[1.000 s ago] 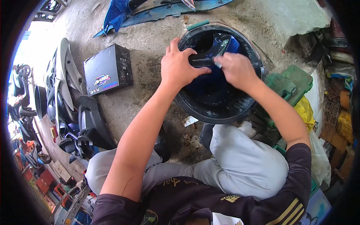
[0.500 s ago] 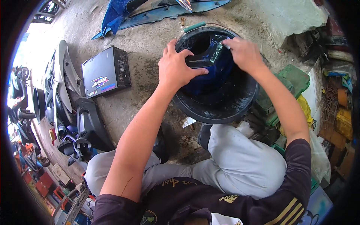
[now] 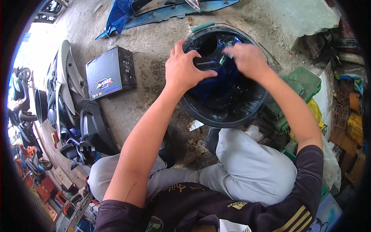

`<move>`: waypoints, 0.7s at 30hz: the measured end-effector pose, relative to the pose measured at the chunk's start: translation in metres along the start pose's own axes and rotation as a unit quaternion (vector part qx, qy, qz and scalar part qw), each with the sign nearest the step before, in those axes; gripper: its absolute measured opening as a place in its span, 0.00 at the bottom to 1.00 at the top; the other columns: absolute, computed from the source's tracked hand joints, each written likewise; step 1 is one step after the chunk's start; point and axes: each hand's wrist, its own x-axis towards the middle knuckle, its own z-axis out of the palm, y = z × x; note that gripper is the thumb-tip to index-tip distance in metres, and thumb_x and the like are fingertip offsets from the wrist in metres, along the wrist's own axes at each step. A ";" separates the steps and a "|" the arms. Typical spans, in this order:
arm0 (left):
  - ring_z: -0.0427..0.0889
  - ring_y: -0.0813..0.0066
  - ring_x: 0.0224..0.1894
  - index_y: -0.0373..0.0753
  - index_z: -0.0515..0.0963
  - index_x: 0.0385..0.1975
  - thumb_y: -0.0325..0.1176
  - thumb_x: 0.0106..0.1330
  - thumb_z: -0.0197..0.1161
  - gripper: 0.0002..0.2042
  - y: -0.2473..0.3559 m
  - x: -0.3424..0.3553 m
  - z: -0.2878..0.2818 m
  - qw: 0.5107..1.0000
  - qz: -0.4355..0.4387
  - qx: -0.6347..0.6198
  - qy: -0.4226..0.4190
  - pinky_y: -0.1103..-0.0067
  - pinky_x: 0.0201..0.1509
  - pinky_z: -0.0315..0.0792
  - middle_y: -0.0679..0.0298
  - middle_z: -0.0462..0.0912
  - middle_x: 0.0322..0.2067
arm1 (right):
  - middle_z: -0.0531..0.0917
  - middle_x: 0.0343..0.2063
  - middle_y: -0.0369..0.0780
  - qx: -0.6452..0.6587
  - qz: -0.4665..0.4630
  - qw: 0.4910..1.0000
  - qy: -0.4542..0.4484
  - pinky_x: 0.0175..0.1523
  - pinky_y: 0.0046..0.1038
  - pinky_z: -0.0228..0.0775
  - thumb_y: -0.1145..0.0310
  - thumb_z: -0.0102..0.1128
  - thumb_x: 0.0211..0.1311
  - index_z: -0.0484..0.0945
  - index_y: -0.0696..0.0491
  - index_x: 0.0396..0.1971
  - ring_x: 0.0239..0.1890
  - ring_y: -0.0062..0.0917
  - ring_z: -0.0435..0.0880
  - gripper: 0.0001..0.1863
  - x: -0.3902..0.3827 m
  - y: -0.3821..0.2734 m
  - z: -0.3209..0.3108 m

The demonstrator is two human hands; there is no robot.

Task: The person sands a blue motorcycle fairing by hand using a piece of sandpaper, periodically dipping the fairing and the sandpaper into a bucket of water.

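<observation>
A round black bucket [image 3: 247, 106] stands before my legs. In it sits a glossy dark-blue plastic panel [image 3: 224, 73], tilted, with a black edge and a whitish scuffed strip near its upper right. My left hand [image 3: 181, 71] grips this panel's left edge, thumb laid over the near side. Over the scuffed strip is my right hand [image 3: 251, 60], its fingers pinched together against the panel. Motion blurs the fingertips, and whatever they hold cannot be made out. The panel's lower part is lost in the dark of the bucket.
Left of the bucket lies a black box [image 3: 110, 73]. Grey and black motorcycle fairings [image 3: 63, 85] lean farther left. Blue body panels [image 3: 170, 17] lie on the concrete beyond the bucket. A green case [image 3: 301, 87] and a yellow bag [image 3: 315, 112] flank my right arm.
My right hand has slid a little left and nearer along the scuffed strip, uncovering a blue corner of the panel. My left hand keeps its hold on the panel.
</observation>
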 end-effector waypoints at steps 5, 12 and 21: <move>0.75 0.41 0.69 0.41 0.90 0.42 0.60 0.38 0.87 0.34 -0.004 -0.001 0.001 1.000 -0.002 0.017 -0.002 0.58 0.68 0.76 0.42 0.71 0.69 | 0.85 0.32 0.45 0.041 -0.003 0.999 -0.033 0.43 0.47 0.79 0.71 0.60 0.63 0.88 0.48 0.47 0.38 0.46 0.87 0.14 -0.009 -0.033 0.010; 0.75 0.40 0.69 0.39 0.88 0.39 0.59 0.37 0.88 0.34 -0.002 0.001 0.002 1.000 -0.002 0.006 -0.016 0.57 0.66 0.76 0.41 0.70 0.70 | 0.88 0.35 0.47 -0.019 0.047 0.999 -0.008 0.45 0.45 0.81 0.73 0.57 0.63 0.89 0.49 0.46 0.39 0.45 0.88 0.16 0.003 0.001 0.006; 0.76 0.41 0.68 0.37 0.85 0.39 0.55 0.39 0.88 0.33 -0.006 -0.004 -0.001 1.000 0.012 -0.005 0.007 0.57 0.64 0.78 0.42 0.70 0.69 | 0.87 0.36 0.44 0.020 0.051 0.998 -0.015 0.44 0.46 0.80 0.72 0.64 0.63 0.87 0.48 0.49 0.40 0.46 0.87 0.14 0.003 -0.012 -0.012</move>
